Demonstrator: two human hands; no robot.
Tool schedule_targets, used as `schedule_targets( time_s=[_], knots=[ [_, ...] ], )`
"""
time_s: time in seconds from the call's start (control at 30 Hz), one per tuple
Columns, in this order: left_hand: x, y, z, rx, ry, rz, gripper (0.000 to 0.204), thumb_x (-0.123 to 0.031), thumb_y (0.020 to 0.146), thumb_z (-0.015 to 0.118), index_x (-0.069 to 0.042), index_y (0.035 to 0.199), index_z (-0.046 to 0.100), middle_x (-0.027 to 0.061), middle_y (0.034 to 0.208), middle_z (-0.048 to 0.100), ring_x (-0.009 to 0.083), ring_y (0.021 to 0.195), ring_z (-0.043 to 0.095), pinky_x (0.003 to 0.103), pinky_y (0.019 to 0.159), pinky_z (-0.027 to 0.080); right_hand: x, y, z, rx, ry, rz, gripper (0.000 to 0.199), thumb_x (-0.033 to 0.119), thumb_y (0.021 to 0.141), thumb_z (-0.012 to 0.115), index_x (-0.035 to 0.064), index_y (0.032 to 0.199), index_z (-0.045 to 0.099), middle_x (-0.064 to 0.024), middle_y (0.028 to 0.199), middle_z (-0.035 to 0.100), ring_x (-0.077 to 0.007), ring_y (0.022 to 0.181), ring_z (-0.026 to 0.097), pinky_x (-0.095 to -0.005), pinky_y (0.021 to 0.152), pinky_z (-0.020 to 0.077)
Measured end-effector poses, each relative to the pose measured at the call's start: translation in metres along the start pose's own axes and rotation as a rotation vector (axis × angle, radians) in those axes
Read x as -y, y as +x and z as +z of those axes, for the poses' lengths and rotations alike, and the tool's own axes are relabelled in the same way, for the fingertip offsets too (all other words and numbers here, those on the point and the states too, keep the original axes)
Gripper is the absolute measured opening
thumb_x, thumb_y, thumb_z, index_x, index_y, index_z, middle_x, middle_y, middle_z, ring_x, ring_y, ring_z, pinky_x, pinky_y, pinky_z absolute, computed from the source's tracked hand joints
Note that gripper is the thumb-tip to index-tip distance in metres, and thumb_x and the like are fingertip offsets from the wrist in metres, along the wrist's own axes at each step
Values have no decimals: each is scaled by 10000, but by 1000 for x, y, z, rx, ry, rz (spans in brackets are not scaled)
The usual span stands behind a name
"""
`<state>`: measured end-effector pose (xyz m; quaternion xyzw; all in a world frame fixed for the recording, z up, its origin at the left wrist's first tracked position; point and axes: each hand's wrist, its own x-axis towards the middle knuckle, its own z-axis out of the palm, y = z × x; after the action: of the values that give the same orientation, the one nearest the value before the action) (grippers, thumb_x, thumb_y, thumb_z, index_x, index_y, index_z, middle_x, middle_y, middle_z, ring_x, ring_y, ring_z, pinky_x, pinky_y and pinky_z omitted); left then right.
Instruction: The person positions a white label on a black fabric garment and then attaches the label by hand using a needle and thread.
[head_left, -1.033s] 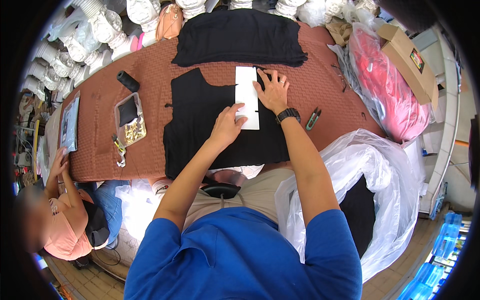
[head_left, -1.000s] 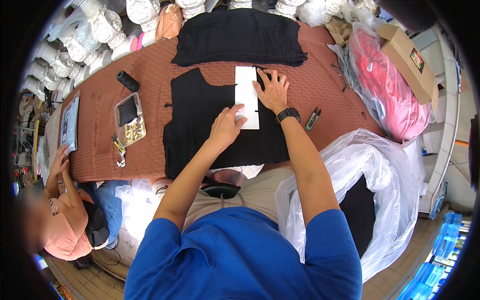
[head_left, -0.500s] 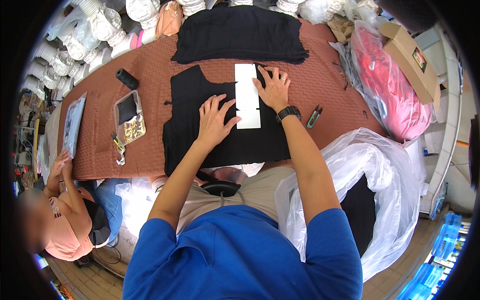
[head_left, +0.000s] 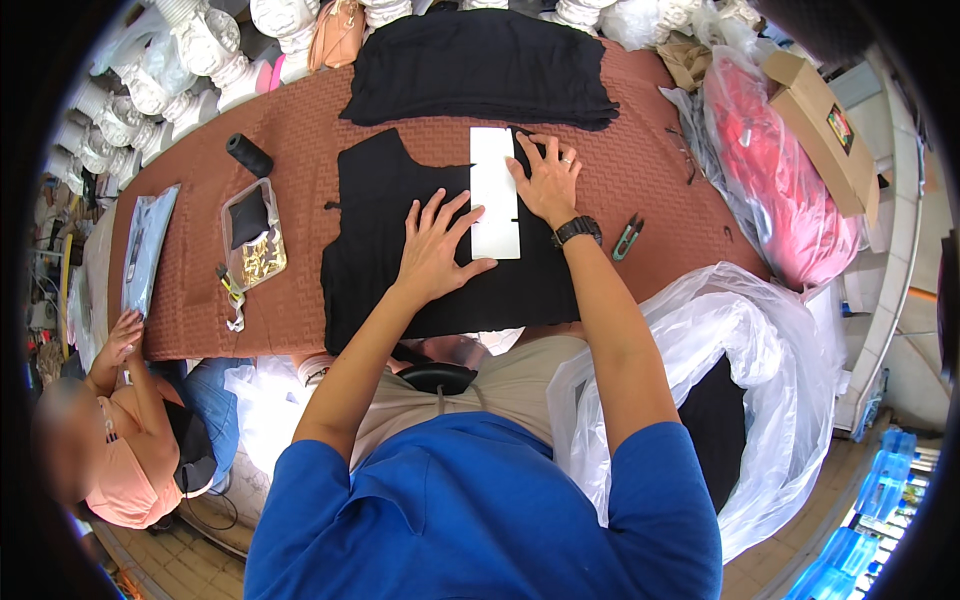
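A black garment piece (head_left: 375, 240) lies flat on the brown-covered table before me. On its right part rests a white notched card strip (head_left: 495, 195), lengthwise away from me. My left hand (head_left: 437, 245) is spread, with fingertips touching the strip's left edge and the thumb near its lower end. My right hand (head_left: 546, 180) lies open along the strip's upper right edge, fingers over the black cloth. A dark watch (head_left: 577, 229) is on my right wrist. Just right of the cloth lie small green-handled thread snips (head_left: 628, 237).
Folded black cloth (head_left: 480, 70) lies at the far side. To the left are a thread spool (head_left: 249, 155) and a clear tray (head_left: 270, 255) with gold pieces. A person's hands (head_left: 122, 335) touch a plastic packet (head_left: 150, 250). Plastic-wrapped red goods (head_left: 765, 170) sit right.
My left hand has shifted slightly toward me, its fingers spreading wider and its thumb moving down along the strip. My right hand stays in place.
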<state>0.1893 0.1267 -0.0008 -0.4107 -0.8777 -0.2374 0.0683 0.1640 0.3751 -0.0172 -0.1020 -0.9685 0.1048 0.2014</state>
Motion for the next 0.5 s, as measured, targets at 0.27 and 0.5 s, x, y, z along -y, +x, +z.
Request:
schedule_targets(
  time_s=[0.27, 0.5],
  knots=[
    [-2, 0, -1, 5, 6, -7, 795, -595, 807, 746, -241, 1477, 507, 61, 1572, 385, 364, 1483, 275, 625, 1194, 169, -3, 2, 2, 33, 6, 13, 533, 498, 985, 539, 251, 1458, 542, -31, 1416, 482, -374, 1242, 396, -564, 1056, 311],
    [-3, 0, 0, 4, 19, -17, 779, -606, 822, 725, -256, 1483, 503, 55, 1570, 386, 360, 1482, 275, 625, 1194, 173, -3, 3, -1, 29, 12, 9, 514, 488, 976, 556, 217, 1410, 593, -42, 1379, 504, -358, 1233, 410, -550, 1033, 329]
  ],
)
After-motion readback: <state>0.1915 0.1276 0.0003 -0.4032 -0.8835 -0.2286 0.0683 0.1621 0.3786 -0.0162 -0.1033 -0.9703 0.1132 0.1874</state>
